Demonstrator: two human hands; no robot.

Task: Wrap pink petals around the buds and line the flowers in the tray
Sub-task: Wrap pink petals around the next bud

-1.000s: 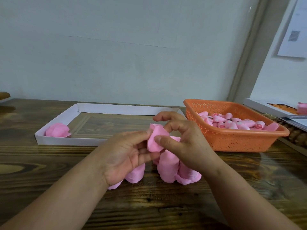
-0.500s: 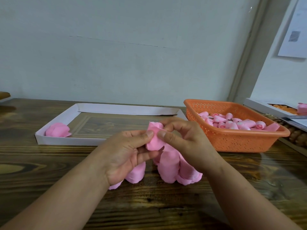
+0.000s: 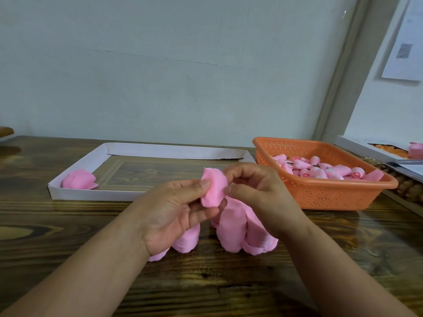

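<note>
My left hand [image 3: 169, 213] pinches a pink petal-wrapped bud [image 3: 213, 188] between thumb and fingers, held above the table. My right hand [image 3: 258, 195] has its fingers curled at the right edge of that same flower, thumb and forefinger on the petal. A heap of loose pink petals [image 3: 238, 232] lies on the wood right under both hands, partly hidden by them. One finished pink flower [image 3: 79, 179] sits in the near left corner of the white tray [image 3: 96, 195].
An orange perforated basket [image 3: 332, 195] with several pink buds [image 3: 320, 169] stands at the right. Beyond it lie a white box [image 3: 357, 146] and papers. The wooden table [image 3: 57, 225] stretches left and toward me; a wall stands close behind.
The flower has turned in my fingers and its petal now spreads wider. My right fingers shifted from over its top to its right side. My left hand stays in place.
</note>
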